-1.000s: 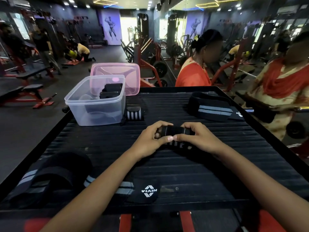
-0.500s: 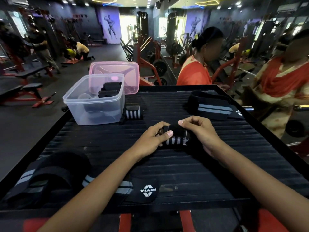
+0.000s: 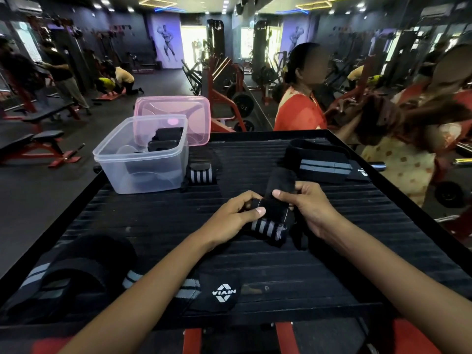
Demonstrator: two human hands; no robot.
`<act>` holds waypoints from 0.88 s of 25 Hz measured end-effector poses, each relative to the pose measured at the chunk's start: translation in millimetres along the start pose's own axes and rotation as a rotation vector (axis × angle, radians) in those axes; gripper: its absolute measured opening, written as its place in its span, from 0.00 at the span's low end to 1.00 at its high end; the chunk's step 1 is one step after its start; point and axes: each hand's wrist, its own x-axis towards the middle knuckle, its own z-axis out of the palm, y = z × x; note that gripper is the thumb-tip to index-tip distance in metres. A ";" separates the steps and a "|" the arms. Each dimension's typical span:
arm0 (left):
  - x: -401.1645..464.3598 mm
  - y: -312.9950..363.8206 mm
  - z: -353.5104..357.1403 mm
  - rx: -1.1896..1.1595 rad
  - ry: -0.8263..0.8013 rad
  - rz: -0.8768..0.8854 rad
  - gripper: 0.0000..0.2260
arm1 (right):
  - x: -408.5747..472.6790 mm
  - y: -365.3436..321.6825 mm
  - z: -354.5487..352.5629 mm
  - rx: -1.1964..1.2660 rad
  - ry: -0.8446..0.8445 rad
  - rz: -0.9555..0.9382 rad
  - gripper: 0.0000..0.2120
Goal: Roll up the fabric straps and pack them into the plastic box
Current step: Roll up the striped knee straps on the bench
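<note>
- Held a part-rolled strap (image 3: 269, 223) near the middle of the tabletop (image 3: 332, 264), a little toward the right edge, striped roll end nearest the near edge.
- Left hand (image 3: 229, 217) curled onto the roll, thumb pressed on its top at the stitched seam; clamped on the strap.
- Right hand (image 3: 310, 208) pinched the loose black tail where it left the roll, fingers wrapped round the fabric; likewise clamped on the strap.
- Ran long axis of the free tail from the roll away toward the far edge, leaning slightly right, lifted off the tabletop rather than lying flat; roll's own axis lay roughly across, left to right.
- Judged best done by keeping the tail taut with the right hand while the left pinned the roll, so the turns stayed tight and the edges lined up; slack here would likely give a loose, cone-shaped roll.
- Judged wise to press the fastening end down firmly at the finish, else could spring open in the box.
- Stood the plastic box (image 3: 120, 162) at the far left corner, open, dark rolls already inside, pink lid (image 3: 178, 108) propped behind it.
- Sat one finished roll (image 3: 201, 173) just beside the box's right wall.
- Lay two unrolled straps still to do: one (image 3: 321, 164) near the far right corner, one (image 3: 76, 272) along the near left corner.
</note>
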 end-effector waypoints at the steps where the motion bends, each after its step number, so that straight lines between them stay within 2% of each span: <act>1: 0.0 1.2 -0.6 -0.015 0.007 0.004 0.04 | 0.6 -0.9 -0.8 0.009 0.048 -0.035 0.01; 6: 0.7 5.5 0.2 -0.047 0.052 0.000 0.03 | 1.1 -6.2 -2.4 -0.030 0.111 -0.229 0.05; 9: 2.0 6.1 1.9 -0.121 0.080 -0.034 0.02 | -1.0 -8.4 1.6 -0.070 0.078 -0.308 0.01; 15: 2.6 6.6 -1.6 -0.318 0.232 -0.133 0.06 | -2.3 -8.5 1.2 -0.315 -0.069 -0.528 0.03; 22: -0.5 14.3 -3.5 -0.502 0.303 -0.227 0.08 | -5.8 -4.7 1.7 -0.704 -0.183 -0.829 0.06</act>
